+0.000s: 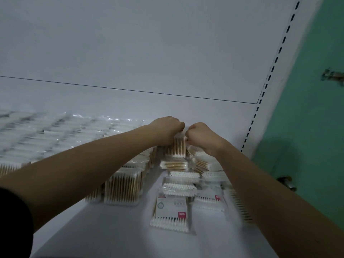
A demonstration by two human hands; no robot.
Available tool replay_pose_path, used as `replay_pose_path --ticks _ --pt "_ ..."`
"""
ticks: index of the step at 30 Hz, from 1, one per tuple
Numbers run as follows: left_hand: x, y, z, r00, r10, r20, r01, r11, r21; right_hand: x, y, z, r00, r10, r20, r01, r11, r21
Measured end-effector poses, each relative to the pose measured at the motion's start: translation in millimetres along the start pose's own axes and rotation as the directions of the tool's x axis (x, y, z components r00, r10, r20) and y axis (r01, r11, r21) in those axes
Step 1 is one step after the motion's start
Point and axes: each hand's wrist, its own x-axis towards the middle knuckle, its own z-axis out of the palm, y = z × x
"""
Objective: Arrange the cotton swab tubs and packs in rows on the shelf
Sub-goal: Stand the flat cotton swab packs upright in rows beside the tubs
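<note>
Both hands, left hand (168, 129) and right hand (202, 135), curl their fingers round the top of one upright wooden-stick swab pack (176, 148) at the back of the white shelf (115, 229). In front lie roughly eight loose packs (172, 213); two clear tubs (123, 187) show at left, beside a blurred row of bagged swabs (46, 133).

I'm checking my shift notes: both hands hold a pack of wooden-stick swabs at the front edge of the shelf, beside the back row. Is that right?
Not quite. The head view shows the left hand and right hand gripping the pack of wooden-stick swabs far back on the shelf, near the back panel, not at the front edge. The rest stands.
</note>
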Motion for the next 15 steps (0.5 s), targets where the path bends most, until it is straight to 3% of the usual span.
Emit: replay_pose_path --ticks 5,10,15 --pt "-16.9 10.1 -26.3 0.991 -0.020 -0.136 -0.003 0.986 -0.164 -20.8 -3.7 -23.5 0.993 -0.110 -0.046 0.114 0.989 0.097" --pt "-50.6 37.1 -49.8 0.943 -0.109 -0.315 -0.021 0.923 -0.383 -52.5 -2.8 -35.0 0.986 -0.169 0.001 0.167 0.976 0.136" --pt "-84.8 80.2 -57.3 0.926 -0.193 -0.324 0.028 0.892 -0.451 -93.1 10.6 -45.5 0.968 -0.249 0.035 0.247 0.967 0.061"
